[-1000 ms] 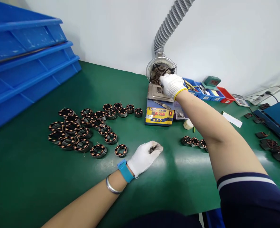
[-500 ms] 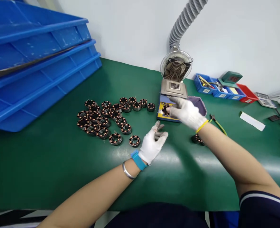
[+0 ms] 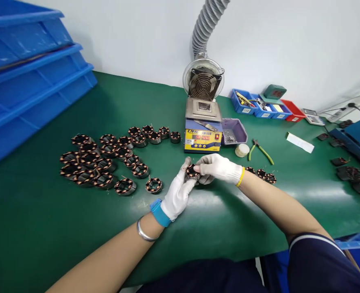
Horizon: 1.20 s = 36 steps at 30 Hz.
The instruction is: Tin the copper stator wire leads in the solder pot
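Note:
Both my gloved hands meet around one motor stator [image 3: 192,171], a dark ring with copper windings. My left hand [image 3: 177,192], wearing a blue wrist strap, grips its left side between thumb and fingers. My right hand [image 3: 219,167] holds the other side, with the thumb on its top. Just behind them stands a solder pot [image 3: 203,136] with a lit red display and a metal top. Left of my hands, several more stators [image 3: 103,156] stand in a cluster, with a single stator [image 3: 153,185] closest to my left hand. A few stators [image 3: 261,174] sit beyond my right wrist.
Stacked blue crates [image 3: 39,89] stand at the left. Behind the solder pot is a fan [image 3: 203,84] with a grey duct [image 3: 208,24]. To the right are a purple tray [image 3: 242,132], a round pale tin [image 3: 242,150], green-handled cutters [image 3: 263,152] and small bins [image 3: 243,109].
My right hand has come down from the solder pot with a stator and joined my left hand, which now grips it too. The camera view has turned to the right.

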Motion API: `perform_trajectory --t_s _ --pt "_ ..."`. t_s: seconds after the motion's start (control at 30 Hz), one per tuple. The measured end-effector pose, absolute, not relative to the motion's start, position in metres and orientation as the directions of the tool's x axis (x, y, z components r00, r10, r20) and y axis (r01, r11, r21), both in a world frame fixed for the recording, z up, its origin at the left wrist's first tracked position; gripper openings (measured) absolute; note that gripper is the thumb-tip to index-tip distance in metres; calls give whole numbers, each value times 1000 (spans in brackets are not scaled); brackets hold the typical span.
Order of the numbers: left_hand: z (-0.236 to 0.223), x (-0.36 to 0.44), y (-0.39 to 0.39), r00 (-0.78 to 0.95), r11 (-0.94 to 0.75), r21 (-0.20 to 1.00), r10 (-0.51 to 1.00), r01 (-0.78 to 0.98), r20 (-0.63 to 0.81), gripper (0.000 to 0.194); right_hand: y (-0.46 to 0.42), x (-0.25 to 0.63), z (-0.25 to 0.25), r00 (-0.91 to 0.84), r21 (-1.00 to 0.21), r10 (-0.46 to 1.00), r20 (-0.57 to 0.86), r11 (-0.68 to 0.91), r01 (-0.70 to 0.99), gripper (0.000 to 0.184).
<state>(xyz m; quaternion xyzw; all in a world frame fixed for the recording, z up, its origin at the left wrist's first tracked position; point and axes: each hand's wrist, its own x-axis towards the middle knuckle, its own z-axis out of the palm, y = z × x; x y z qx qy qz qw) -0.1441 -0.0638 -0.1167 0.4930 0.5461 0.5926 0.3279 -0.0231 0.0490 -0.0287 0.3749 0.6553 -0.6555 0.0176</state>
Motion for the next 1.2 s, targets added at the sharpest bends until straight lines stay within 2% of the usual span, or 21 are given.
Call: perform_trajectory --t_s 0.07,0.13,0.2,0.27,0.37,0.47,0.57,0.77,1.2 --pt "-116 -142 -63 -288 -173 982 939 71 187 68 54 -25 -28 -697 -845 503 -511 -148 513 31" --pt "-116 -140 -61 -264 -129 990 958 -60 109 76 68 -30 -24 -670 -876 598 -440 -120 467 32" --pt "-116 -138 -60 -231 -86 985 972 -149 49 81 95 -36 -15 -604 -917 751 -267 -6 398 39" --pt "-116 -136 -59 -211 -64 987 977 -148 32 83 130 -44 -2 -495 -911 868 -41 171 374 38" --pt "-117 -135 -58 -203 -55 992 979 -113 31 81 182 -57 19 -362 -785 910 202 371 496 35" --pt "-118 -136 -57 -200 -44 992 980 -115 21 79 214 -69 29 -315 -610 885 342 464 642 35" --pt "-118 -136 -56 -195 -34 993 981 -115 11 77 228 -76 25 -315 -517 871 377 481 708 39" --pt "-118 -135 -56 -216 -15 995 976 -98 -7 74 239 -82 8 -363 -450 854 373 508 734 40" --pt "-113 -134 -55 -228 11 997 973 -72 -27 74 234 -84 13 -341 -435 853 395 501 748 38"
